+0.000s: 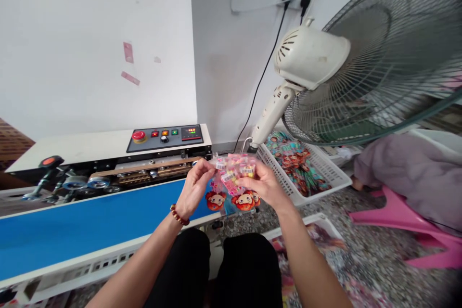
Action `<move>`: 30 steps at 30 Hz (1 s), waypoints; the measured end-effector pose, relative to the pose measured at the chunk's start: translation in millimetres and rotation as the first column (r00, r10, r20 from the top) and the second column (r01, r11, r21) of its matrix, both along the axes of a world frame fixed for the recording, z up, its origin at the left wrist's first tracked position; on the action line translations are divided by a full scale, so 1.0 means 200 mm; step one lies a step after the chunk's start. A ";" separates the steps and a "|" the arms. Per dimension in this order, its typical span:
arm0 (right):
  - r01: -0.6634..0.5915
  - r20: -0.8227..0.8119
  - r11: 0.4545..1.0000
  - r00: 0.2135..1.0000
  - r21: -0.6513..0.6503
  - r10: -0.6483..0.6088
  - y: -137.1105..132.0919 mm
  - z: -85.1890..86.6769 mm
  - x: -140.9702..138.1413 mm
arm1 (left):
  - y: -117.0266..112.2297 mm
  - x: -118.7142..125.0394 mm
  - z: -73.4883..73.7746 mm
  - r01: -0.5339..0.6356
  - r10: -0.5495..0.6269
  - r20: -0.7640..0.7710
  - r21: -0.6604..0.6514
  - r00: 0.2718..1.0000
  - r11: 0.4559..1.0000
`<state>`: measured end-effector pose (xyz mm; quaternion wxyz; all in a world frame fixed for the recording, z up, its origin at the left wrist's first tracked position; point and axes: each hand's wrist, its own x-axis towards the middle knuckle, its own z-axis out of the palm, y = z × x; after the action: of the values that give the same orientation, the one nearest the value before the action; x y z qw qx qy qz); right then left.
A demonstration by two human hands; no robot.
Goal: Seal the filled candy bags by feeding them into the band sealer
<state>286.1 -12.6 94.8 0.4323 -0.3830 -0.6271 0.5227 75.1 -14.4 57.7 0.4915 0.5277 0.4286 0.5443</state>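
My left hand (195, 186) and my right hand (263, 184) both pinch the top of a small stack of clear packets (234, 184) printed with cartoon faces and filled with pink and yellow bits. The packets hang upright between my hands, just past the right end of the blue conveyor belt (86, 226) of a sealing machine. A bead bracelet (179, 215) circles my left wrist. My knees in black trousers (216, 269) sit below.
The sealer's control panel (165, 137) with a red stop button stands behind the belt. A white basket (306, 168) of more packets lies on the floor to the right, under a large standing fan (361, 62). A pink plastic stool (404, 221) stands far right. Another tray (317, 236) of packets lies by my right knee.
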 end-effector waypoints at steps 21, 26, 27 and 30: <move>0.207 -0.026 0.946 0.975 -0.248 -0.220 0.01 -0.40 0.10 | 0.20 0.11 -0.32 -0.194 0.349 0.115 -0.651 0.930 0.734; 0.236 -0.067 0.928 0.962 -0.288 -0.265 -0.02 -0.44 0.09 | 0.26 0.02 -0.32 -0.238 0.365 0.041 -0.691 0.930 0.682; 0.234 -0.071 0.927 0.962 -0.293 -0.265 -0.03 -0.44 0.08 | 0.26 -0.01 -0.31 -0.250 0.365 0.021 -0.691 0.931 0.678; 0.221 -0.077 0.924 0.963 -0.312 -0.257 -0.02 -0.45 0.05 | 0.24 -0.13 -0.31 -0.297 0.360 -0.047 -0.669 0.932 0.681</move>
<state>295.7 -16.9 4.4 0.4654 -0.4869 -0.4623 0.5768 48.6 33.1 -3.4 0.5594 0.2072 0.6596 0.4572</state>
